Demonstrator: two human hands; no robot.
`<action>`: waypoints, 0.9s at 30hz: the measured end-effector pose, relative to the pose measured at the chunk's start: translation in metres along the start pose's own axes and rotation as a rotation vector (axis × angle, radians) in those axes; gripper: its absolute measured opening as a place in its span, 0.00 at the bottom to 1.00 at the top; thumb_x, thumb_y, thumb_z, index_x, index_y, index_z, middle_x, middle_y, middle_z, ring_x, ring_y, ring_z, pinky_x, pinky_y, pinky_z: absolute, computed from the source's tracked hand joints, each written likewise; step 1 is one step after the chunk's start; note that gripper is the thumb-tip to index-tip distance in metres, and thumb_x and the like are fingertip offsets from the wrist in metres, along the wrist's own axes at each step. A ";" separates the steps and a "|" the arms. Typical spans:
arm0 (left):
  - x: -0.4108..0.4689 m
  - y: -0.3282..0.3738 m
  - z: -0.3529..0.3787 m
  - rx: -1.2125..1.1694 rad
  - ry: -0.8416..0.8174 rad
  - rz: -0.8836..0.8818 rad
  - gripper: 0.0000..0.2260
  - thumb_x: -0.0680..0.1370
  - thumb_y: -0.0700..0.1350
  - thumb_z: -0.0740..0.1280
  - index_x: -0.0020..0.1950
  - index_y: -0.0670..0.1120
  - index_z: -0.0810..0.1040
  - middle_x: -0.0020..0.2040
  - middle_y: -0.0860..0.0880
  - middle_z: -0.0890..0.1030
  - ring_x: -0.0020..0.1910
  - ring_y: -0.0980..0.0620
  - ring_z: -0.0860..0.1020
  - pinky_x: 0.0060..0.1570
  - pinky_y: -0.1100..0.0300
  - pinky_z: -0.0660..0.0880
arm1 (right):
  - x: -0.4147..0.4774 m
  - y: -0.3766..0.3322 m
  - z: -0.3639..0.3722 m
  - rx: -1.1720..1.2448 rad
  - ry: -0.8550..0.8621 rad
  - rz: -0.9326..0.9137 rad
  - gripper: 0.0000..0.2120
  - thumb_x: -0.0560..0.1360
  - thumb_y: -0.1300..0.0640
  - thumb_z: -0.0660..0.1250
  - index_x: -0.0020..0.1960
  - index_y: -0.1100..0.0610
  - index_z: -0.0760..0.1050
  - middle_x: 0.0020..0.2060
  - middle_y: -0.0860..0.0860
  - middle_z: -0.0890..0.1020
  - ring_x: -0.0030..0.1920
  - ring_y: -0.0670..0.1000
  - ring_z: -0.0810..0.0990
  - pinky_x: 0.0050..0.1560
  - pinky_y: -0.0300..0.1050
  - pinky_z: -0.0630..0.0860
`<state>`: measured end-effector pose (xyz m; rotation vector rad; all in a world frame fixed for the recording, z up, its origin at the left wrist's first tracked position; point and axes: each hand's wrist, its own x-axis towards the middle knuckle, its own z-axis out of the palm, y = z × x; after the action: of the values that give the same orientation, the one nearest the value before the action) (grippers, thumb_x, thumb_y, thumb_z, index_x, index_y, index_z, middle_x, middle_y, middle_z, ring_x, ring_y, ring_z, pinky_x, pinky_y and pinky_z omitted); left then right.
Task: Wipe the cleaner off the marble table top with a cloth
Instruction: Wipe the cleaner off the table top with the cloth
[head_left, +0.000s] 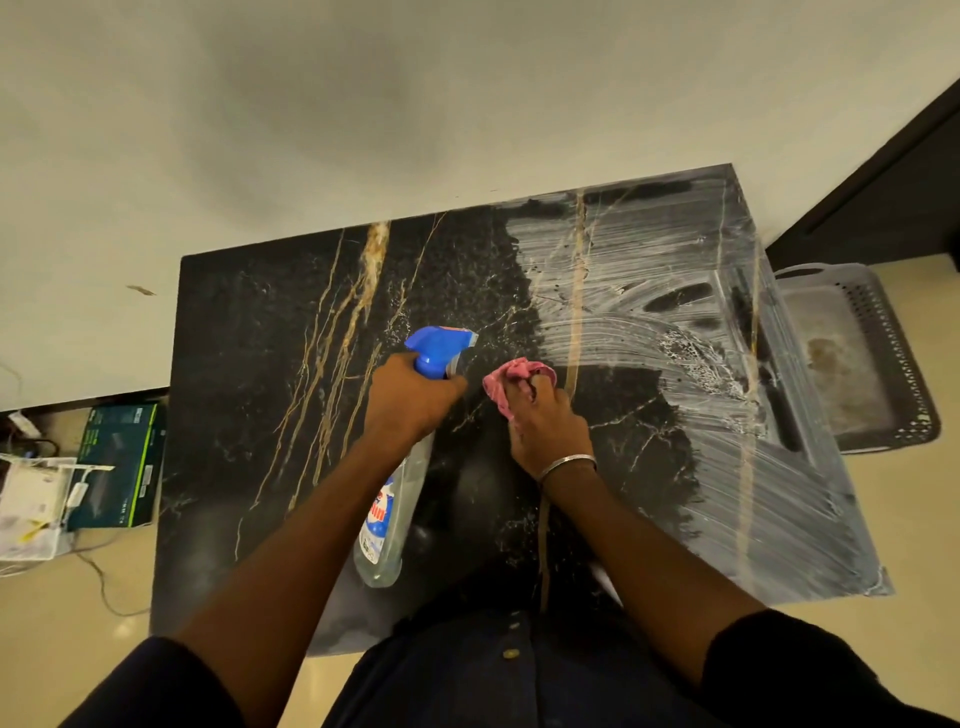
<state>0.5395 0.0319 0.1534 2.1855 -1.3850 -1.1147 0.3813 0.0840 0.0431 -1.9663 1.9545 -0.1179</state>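
On the floor off the table's left edge sit a dark green box (120, 464) and a white box (32, 506) with loose cables around them. The table (249, 364) is black marble with gold veins; its left half looks dark and mostly bare of smears.

The left hand (410, 397) reaches forward over the middle of the table, forearm stretched straight out from a dark sleeve, wrist bent slightly down. Its fingers (447, 387) are wrapped tight around the neck of a spray bottle (397, 499), just under the blue trigger head (441, 348). The bottle's clear body hangs back toward the near edge, tilted along the forearm, and whether its base touches the marble cannot be told.

Just to the right, the right hand (548, 421) is palm-down, forearm angled in from the near right, with a thin metal bangle (566, 464) on the wrist. Its fingers are curled closed on a bunched pink cloth (511, 382), which is pressed to the marble near the table's centre, close beside the trigger head.

Further right, white cleaner (675, 322) lies in curved and straight streaks over the right half, reaching the far, right and near edges, with a foamy patch amid them. Past the right edge a grey perforated tray (878, 364) rests on the floor.
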 end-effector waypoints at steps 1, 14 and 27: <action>0.001 0.001 0.000 -0.010 -0.010 0.007 0.13 0.70 0.43 0.73 0.53 0.43 0.77 0.42 0.46 0.81 0.38 0.54 0.78 0.37 0.63 0.73 | 0.000 0.010 -0.004 -0.007 0.007 0.032 0.28 0.73 0.54 0.66 0.72 0.53 0.64 0.63 0.60 0.69 0.53 0.63 0.76 0.37 0.56 0.80; 0.003 0.005 0.008 -0.027 -0.046 0.047 0.11 0.71 0.43 0.72 0.52 0.43 0.78 0.38 0.49 0.79 0.35 0.55 0.78 0.37 0.63 0.74 | 0.018 0.093 -0.031 0.040 0.204 0.545 0.26 0.75 0.54 0.64 0.72 0.55 0.64 0.66 0.64 0.66 0.57 0.67 0.74 0.46 0.59 0.78; 0.010 0.012 -0.007 -0.036 0.000 -0.047 0.13 0.71 0.42 0.73 0.53 0.43 0.77 0.44 0.45 0.81 0.43 0.49 0.81 0.45 0.56 0.78 | 0.042 -0.015 -0.004 0.011 0.022 0.029 0.26 0.74 0.56 0.64 0.71 0.54 0.64 0.63 0.59 0.69 0.53 0.61 0.75 0.41 0.56 0.80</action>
<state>0.5394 0.0166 0.1608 2.2035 -1.3103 -1.1468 0.3959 0.0418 0.0439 -1.9374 1.9912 -0.1433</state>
